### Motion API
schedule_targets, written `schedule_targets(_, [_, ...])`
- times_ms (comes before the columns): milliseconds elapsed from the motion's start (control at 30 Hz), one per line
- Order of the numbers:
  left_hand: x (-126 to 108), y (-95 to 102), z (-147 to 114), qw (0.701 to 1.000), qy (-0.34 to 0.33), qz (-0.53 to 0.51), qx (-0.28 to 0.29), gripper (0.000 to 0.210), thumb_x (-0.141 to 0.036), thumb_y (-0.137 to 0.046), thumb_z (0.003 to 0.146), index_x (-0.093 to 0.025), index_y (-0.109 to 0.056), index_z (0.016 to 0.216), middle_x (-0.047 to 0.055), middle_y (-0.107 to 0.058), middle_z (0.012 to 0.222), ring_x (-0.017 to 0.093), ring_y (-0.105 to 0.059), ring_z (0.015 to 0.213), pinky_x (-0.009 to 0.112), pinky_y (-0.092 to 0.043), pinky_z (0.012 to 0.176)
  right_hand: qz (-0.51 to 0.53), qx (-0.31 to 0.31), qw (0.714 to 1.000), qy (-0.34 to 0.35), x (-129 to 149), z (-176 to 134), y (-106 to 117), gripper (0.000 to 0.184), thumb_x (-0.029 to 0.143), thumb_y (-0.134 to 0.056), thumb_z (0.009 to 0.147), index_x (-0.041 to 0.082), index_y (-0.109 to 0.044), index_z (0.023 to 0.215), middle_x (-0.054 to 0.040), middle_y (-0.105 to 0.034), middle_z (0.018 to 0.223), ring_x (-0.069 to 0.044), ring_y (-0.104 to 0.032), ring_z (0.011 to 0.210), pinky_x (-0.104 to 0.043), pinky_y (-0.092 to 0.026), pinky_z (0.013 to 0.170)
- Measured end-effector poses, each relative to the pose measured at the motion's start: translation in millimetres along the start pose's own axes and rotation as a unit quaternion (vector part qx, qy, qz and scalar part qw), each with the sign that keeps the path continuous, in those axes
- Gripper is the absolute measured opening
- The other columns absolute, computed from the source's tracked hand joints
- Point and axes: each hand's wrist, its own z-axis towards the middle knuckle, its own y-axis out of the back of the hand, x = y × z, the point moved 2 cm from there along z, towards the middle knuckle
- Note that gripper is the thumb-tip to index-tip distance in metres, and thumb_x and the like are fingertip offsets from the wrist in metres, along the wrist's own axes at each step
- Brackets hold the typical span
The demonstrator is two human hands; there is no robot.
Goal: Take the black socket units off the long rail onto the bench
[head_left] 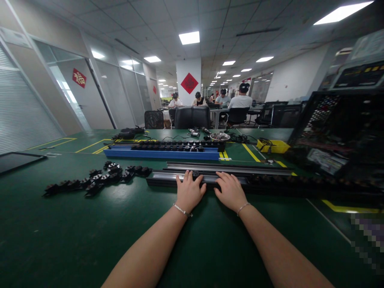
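A long black rail (pixel 162 180) with a shiny metal channel lies across the green table in front of me. My left hand (pixel 189 193) is on its middle, the fingers bent over a small black block (pixel 196 174) that sits in the channel. Just to the right, my right hand (pixel 231 191) grips the same rail, fingertips over the top and thumb at the near side. Its fingertips are partly hidden. A row of small dark parts (pixel 279 181) fills the rail's right end. Behind it lies another metal rail (pixel 192 166).
Loose black blocks (pixel 102 179) lie in a cluster to the left. Farther back are a blue rail (pixel 162 153) carrying black blocks, a metal bowl (pixel 220 137) and a yellow bin (pixel 273 146). An open computer case (pixel 324 132) stands at right. Other people sit in the background.
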Motion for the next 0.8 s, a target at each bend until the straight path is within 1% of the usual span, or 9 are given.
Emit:
schedule_targets(400, [19,4.8,2,0.999,0.037,0.004,-0.011,0.039,-0.047,-0.033,0.09,-0.034,-0.06,0.115,0.011,-0.055,0.127,0.027,-0.037,0.129,0.061,-0.017,0.103,-0.002,0.003,1.0,0.006,-1,0,-1,0.023,0.028,-0.051,0.077,0.019,-0.063,0.095,-0.0062,-0.052,0.132,-0.024,-0.043,0.123,-0.045,-0.029,0.104])
schedule_targets(600, [27,4.9,4,0.998,0.058,0.004,-0.014,0.039,-0.045,-0.032,0.09,-0.035,-0.062,0.112,0.009,-0.058,0.125,0.027,-0.038,0.128,0.061,-0.016,0.104,0.006,-0.007,1.0,0.004,-2,0,-1,0.021,0.026,-0.052,0.077,0.018,-0.062,0.093,-0.0074,-0.054,0.13,-0.024,-0.043,0.123,-0.045,-0.029,0.104])
schedule_targets(800, [36,8.9,5,0.997,0.082,0.006,-0.003,0.039,-0.042,-0.031,0.091,-0.034,-0.064,0.11,0.009,-0.059,0.125,0.029,-0.041,0.126,0.062,-0.017,0.103,0.018,-0.022,1.0,0.001,-5,0,-2,0.017,0.026,-0.052,0.078,0.018,-0.06,0.091,-0.0076,-0.056,0.127,-0.024,-0.045,0.121,-0.045,-0.03,0.104])
